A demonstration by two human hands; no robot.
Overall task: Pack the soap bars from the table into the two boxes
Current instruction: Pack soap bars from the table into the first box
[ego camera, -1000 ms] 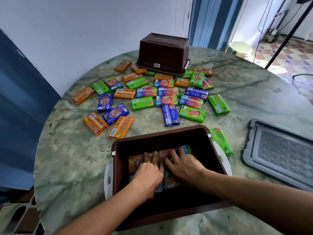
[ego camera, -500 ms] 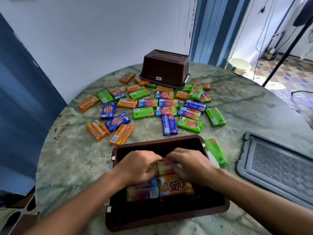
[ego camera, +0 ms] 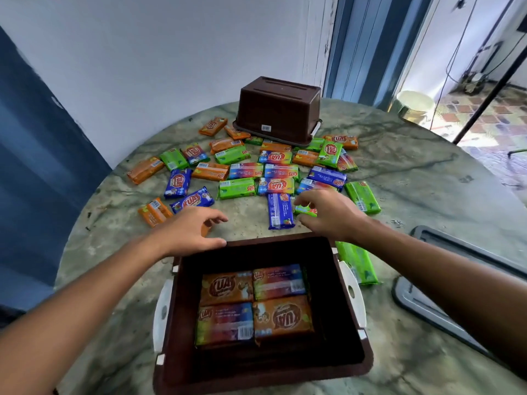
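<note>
Marble table [ego camera: 399, 178] is strewn with soap bars [ego camera: 236, 188]; four are laid in the near box [ego camera: 353, 357]. Left hand [ego camera: 188, 232] and right hand [ego camera: 328, 212] are held spread, empty, beyond its rim; second box [ego camera: 278, 109] is overturned behind

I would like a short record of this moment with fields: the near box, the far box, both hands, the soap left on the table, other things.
near box: brown, open, four soap bars flat in its bottom, two by two
far box: brown, upside down at the back of the table
left hand: above an orange bar near the box's far left corner, fingers spread, holds nothing
right hand: reaching over a green bar, not yet gripping it
soap left: many bars scattered between the two boxes
other: grey lid at the right
</note>
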